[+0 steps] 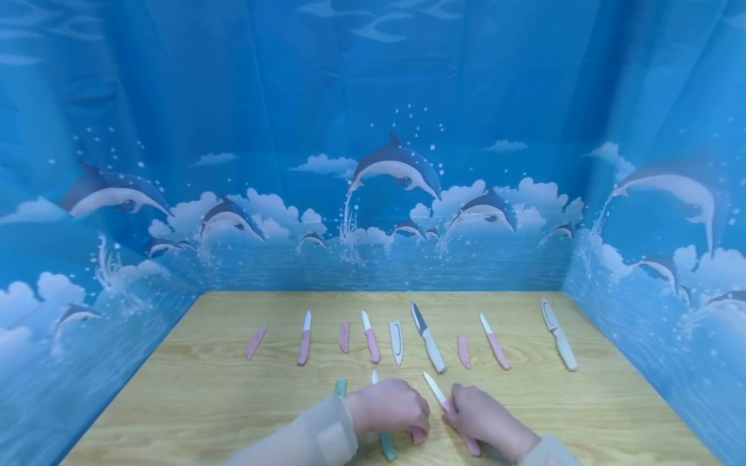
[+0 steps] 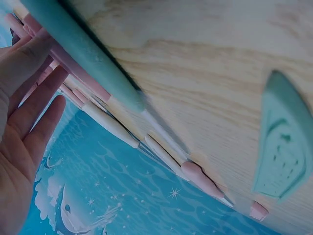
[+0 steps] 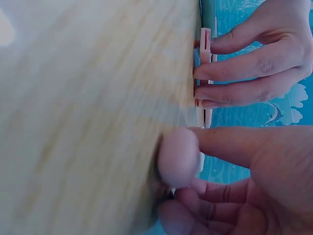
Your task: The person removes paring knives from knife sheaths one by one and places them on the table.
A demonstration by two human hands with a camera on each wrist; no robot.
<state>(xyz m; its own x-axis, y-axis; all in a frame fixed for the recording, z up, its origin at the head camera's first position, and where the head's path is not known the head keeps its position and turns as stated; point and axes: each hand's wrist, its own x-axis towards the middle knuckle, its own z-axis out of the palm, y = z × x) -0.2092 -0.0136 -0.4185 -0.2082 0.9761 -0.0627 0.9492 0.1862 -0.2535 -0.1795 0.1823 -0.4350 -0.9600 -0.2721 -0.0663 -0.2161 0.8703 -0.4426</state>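
Observation:
My left hand [image 1: 393,406] pinches a pink knife sheath [image 1: 418,435] low at the table's front, its slotted end showing in the right wrist view [image 3: 206,36]. Beneath that hand lies a paring knife with a green handle [image 1: 387,446], its middle hidden by the wrist. A green sheath [image 1: 340,387] rests just left of it, partly behind the sleeve. With thumb and fingers my right hand [image 1: 486,417] grips the pink handle [image 1: 471,445] of a paring knife. That knife's bare white blade [image 1: 434,388] points away and to the left.
Across the table [image 1: 192,388] behind my hands runs a row: pink-handled knives [image 1: 304,349], pink sheaths [image 1: 256,342], a white-handled knife [image 1: 433,349], a white sheath [image 1: 396,343] and a sheathed white knife [image 1: 562,343] at far right. A blue dolphin-print curtain [image 1: 373,97] encloses the table's back and sides.

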